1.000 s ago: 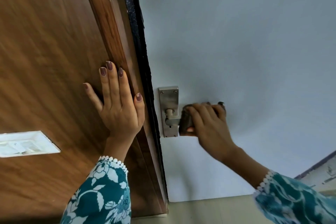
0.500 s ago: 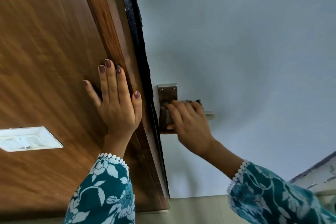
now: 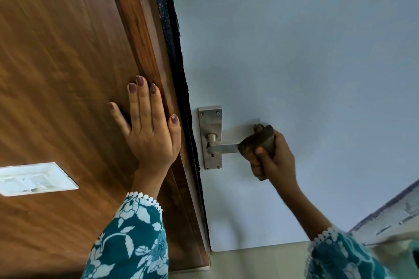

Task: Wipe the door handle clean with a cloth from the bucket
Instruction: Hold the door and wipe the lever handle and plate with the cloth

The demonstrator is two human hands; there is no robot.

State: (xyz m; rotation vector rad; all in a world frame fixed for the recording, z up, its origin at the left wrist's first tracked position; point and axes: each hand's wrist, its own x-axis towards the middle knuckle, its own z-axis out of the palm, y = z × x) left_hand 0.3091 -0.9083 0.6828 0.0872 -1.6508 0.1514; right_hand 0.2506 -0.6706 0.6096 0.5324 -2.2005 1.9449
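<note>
A steel lever door handle (image 3: 223,147) on a tall backplate (image 3: 209,120) is fixed to the pale blue door (image 3: 294,52). My right hand (image 3: 275,161) is closed around a dark brown cloth (image 3: 256,140), which wraps the outer end of the lever; the lever's inner half is bare. My left hand (image 3: 147,129) lies flat with fingers spread on the brown wooden frame (image 3: 140,41), left of the door edge. No bucket is in view.
A black strip (image 3: 172,47) runs along the door edge between the frame and the door. A white switch plate (image 3: 34,179) sits on the wooden panel at the lower left. A pale wall or floor band (image 3: 260,258) shows below the door.
My right hand slid the cloth inward from mid-lever onto the backplate, then out along the lever to its free end. The left hand has stayed on the frame.
</note>
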